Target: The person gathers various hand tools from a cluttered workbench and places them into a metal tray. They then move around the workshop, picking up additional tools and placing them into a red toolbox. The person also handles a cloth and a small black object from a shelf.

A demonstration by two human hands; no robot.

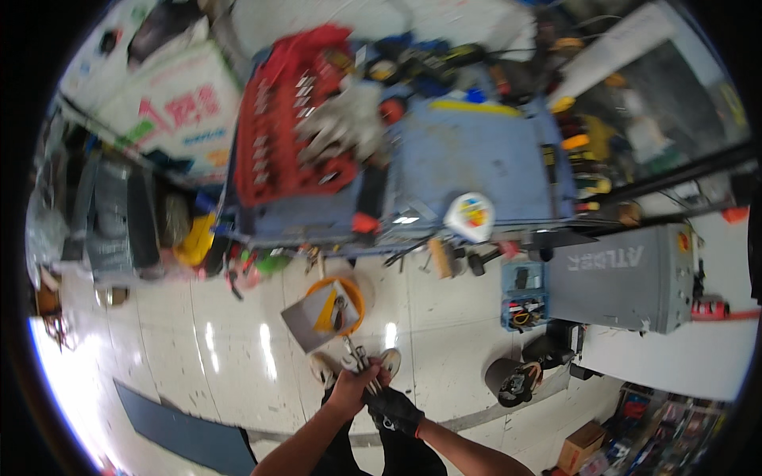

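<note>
My bare left hand [352,390] and my right hand [395,409], which wears a black glove, meet in front of my legs. Between them they grip a small bunch of metal wrenches [355,360], whose heads stick out past my left fingers. Another shiny ring end shows below the glove, and the middle of the bunch is hidden by my fingers. Just beyond my hands stands an orange bucket [359,316]. Across it lies a grey sheet [303,321] with a yellow triangular piece [326,315] and some dark metal tools on it.
Ahead is a blue workbench or cart top [468,163] with a red socket tray [266,147], pale work gloves [345,127] and a white tape roll [470,216]. At right are a grey cabinet [615,278], a blue toolbox [524,295] and a dark bin [508,382].
</note>
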